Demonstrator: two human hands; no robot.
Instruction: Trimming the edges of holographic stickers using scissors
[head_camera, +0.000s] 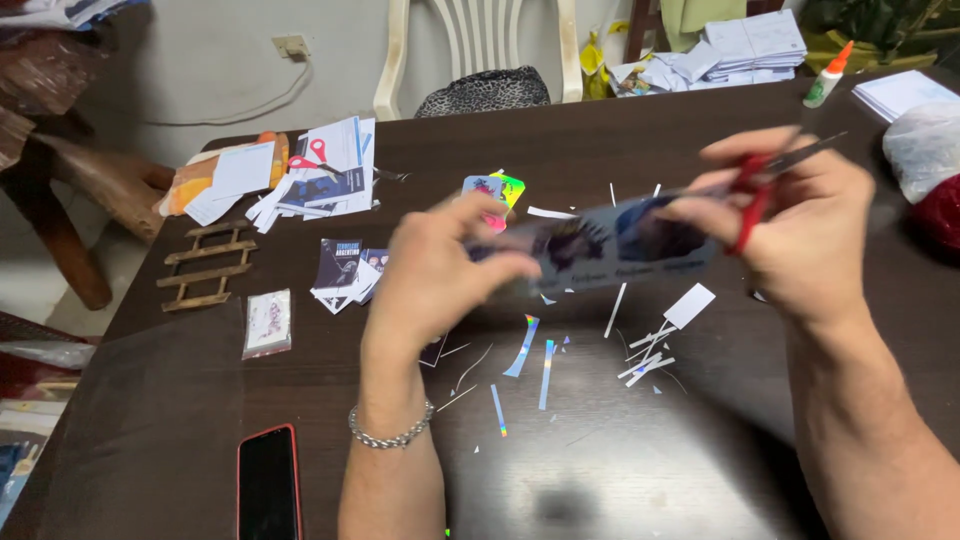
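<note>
**Printed strip held between two hands, scissors at its right end**

Left hand (435, 265): raised above the worktop (700, 440), fingers pinched on the left end of a long printed strip (610, 245). A chain bracelet (392, 432) sits on the wrist. Grip: narrow, holding the strip.

Right hand (805, 225): raised at the strip's right end, fingers through the red handles of a pair of scissors (770, 175); the blades point up and to the right. Grip: closed around the scissor handles. Motion blur hides whether the blades meet the strip.

Printed strip: held in the air between both hands, roughly level, above the middle of the worktop. Dark pictures show on a pale bluish ground; the detail is blurred.

Beneath the hands: thin paper offcuts (645, 355) and shiny, rainbow-tinted slivers (522, 345) lie scattered on the dark worktop.

Left part of worktop: a small stack of dark printed cards (340, 265), a clear packet (268, 322), a small wooden ladder-like frame (208, 265), and a heap of papers with a second pair of red-handled scissors (318, 158) on top.

Near edge: a phone in a red case (268, 485), screen dark.

Far right: a glue bottle with an orange tip (828, 75), and a white bag (925, 150) at the edge.

Behind the worktop: a white plastic chair (480, 45).
</note>
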